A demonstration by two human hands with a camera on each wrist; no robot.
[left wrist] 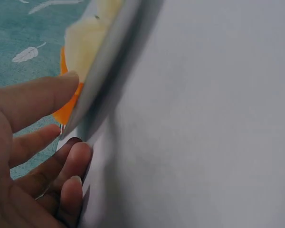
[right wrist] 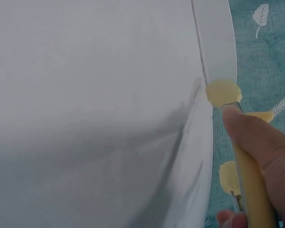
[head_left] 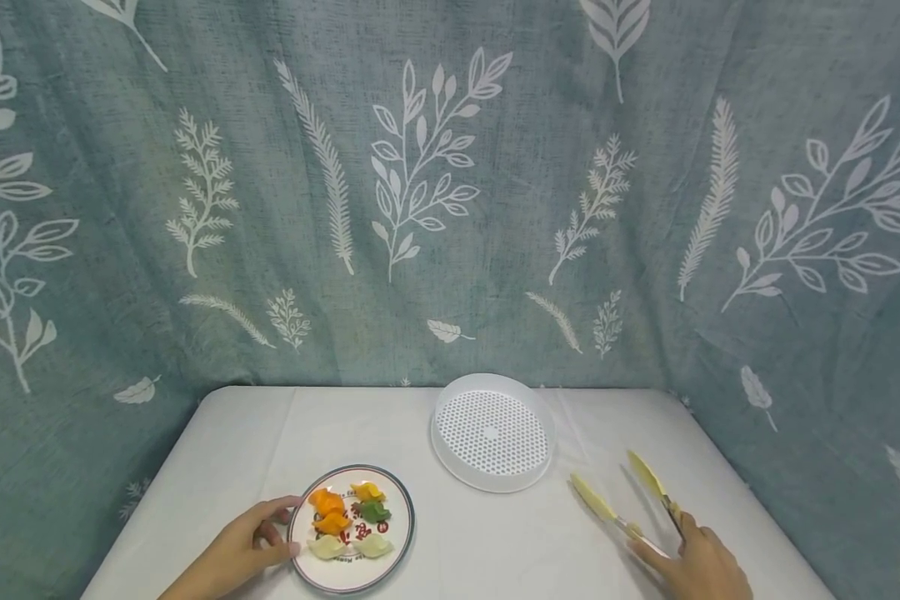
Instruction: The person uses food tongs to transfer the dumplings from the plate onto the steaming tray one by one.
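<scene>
The work looks to be at its opening step: tool taken up, plate steadied, nothing lifted yet. The right hand (head_left: 701, 567), near the desk's front right corner, grasps a pair of yellow-tipped metal tongs (head_left: 622, 500), its fingers curled round the handles; the two blades stand spread apart and point toward the far edge. The left hand (head_left: 247, 546), near the front left, pinches the rim of the round white plate with a dark ring (head_left: 408, 521), thumb on its edge and fingers below. On it lie orange, green and pale dumplings (head_left: 348, 521), well apart from the tongs. A round white perforated plastic tray (head_left: 492, 433) sits toward the desk's far edge, between the hands. The next move likely calls for swinging the tongs leftward across the white-clothed desk (head_left: 487, 542) to the plate and closing gently on one dumpling.
</scene>
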